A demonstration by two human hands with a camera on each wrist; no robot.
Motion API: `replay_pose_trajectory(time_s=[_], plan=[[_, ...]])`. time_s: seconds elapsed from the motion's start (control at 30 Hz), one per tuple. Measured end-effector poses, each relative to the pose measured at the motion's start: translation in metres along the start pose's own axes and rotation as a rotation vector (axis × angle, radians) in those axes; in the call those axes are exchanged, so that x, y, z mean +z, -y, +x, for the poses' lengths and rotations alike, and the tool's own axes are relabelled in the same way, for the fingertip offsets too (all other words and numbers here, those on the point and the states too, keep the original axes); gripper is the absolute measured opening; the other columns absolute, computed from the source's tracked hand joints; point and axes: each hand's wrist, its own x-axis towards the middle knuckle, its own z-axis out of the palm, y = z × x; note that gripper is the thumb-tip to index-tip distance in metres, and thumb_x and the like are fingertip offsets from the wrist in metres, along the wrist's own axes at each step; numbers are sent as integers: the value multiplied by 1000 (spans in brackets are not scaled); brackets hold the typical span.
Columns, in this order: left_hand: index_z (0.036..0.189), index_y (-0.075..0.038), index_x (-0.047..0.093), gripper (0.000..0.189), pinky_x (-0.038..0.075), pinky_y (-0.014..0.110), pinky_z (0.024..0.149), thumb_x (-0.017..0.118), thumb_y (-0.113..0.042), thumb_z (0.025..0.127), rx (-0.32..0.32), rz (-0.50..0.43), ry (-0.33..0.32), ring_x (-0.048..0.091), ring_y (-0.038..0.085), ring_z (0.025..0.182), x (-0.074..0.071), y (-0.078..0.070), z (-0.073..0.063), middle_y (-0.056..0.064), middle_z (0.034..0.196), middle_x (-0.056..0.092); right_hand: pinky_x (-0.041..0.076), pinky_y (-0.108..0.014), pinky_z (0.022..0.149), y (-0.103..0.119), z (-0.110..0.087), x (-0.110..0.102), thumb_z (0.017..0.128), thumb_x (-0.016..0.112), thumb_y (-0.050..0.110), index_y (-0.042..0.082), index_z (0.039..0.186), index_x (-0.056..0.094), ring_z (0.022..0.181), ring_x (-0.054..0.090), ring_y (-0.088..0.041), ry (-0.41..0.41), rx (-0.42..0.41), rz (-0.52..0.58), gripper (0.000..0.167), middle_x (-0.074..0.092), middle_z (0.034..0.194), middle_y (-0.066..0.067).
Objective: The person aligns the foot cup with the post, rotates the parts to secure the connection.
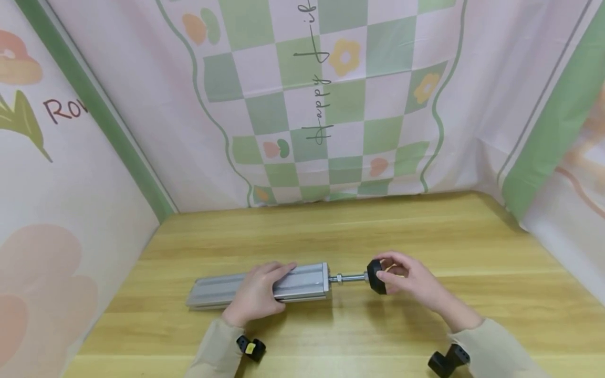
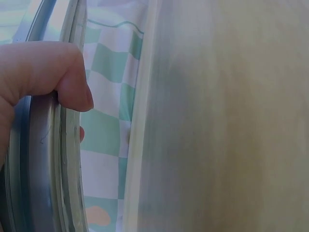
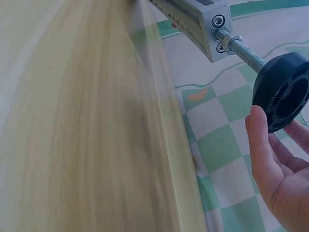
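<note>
Sleeves (image 1: 215, 344) come in at the bottom, with a small black camera (image 1: 255, 350) by each wrist. The left hand (image 1: 257, 294) holds a long silver bar (image 1: 302, 283), its fingers and thumb bent around the bar's two long sides. The bar goes sideways over the near part of the yellow wood table (image 1: 331, 226). At its right end are two round screws (image 3: 218, 21) and a shiny rod (image 1: 354, 278) with a nut (image 1: 339, 279) on it. On the tip of the rod is a round black foot (image 1: 374, 278). The right hand (image 1: 411, 278) pinches the edge of this foot between thumb and fingers. At the far side hangs a cloth (image 1: 347, 102) with green and white squares, yellow flowers (image 1: 334, 56) and the word "Happy" written sideways.
</note>
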Motion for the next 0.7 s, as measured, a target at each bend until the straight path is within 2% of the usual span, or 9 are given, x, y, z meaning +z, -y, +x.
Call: replay_pose_trajectory(time_s=[0.4,0.6,0.7], plan=[[133,-16,56,85,47,45,93,80,-11,52,21,16,-7,60,18,100,2,0,1,2,113,64,56,-33,65,4,4,2,94,51,20,-12,123,48,80,59,-8,-58,101,-30,43,57,100,-15],[133,-16,56,85,47,44,93,80,-11,52,15,3,6,60,18,99,2,0,0,2,114,64,57,-36,64,1,5,0,98,45,21,-16,115,49,70,63,-14,30,101,41,41,64,91,-13],[134,-16,56,85,47,44,92,80,-11,53,15,-2,12,60,17,99,2,1,0,2,114,64,57,-36,64,0,4,-1,100,42,22,-17,113,49,70,64,-15,66,96,69,42,65,89,-11]])
